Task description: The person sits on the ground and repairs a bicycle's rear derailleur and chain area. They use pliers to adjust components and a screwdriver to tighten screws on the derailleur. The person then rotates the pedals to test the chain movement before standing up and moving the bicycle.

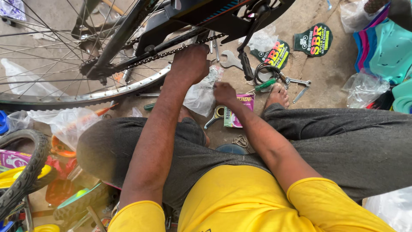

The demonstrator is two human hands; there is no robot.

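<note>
Reaching up from the lower middle of the frame, the left hand (pixel 190 64) is at the bike chain (pixel 171 51) in the upper centre, fingers curled against it; whether it grips the chain I cannot tell. The right hand (pixel 224 92), just right of centre, pinches a clear plastic bag (pixel 201 94) that hangs between the two hands. The chain runs from the rear wheel (pixel 64 64) at upper left toward the pedal (pixel 246 64). A spanner (pixel 229 60) lies on the floor (pixel 326 73) beyond.
</note>
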